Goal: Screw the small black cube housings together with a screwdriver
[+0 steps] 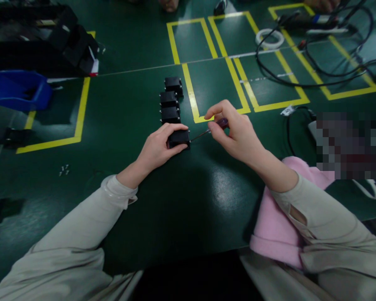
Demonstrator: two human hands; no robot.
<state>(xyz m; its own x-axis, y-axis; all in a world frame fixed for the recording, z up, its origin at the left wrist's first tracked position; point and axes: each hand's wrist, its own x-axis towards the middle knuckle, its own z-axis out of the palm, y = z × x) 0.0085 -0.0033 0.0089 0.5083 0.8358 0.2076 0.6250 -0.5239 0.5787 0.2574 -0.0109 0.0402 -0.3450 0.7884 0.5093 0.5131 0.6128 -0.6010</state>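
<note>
Fingers: L hand (158, 146) gripping blk block (180, 137) | R hand (235, 131) pinching scrdrvr (222, 122), tip @ block

Bench status, green top

My bench (128, 100): yellow tape outlines (191, 93), blue bin (20, 88) at left, a few small screws (64, 169), black blocks (169, 98) in a row, white ring (270, 38), black cable (277, 78), pink cloth (274, 225) at right.

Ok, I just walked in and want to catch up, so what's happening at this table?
The left hand steadies a small black block on the green table. The right hand holds a screwdriver, its tip at the screw on the block's right side. Three similar blocks sit in a row just beyond.
</note>
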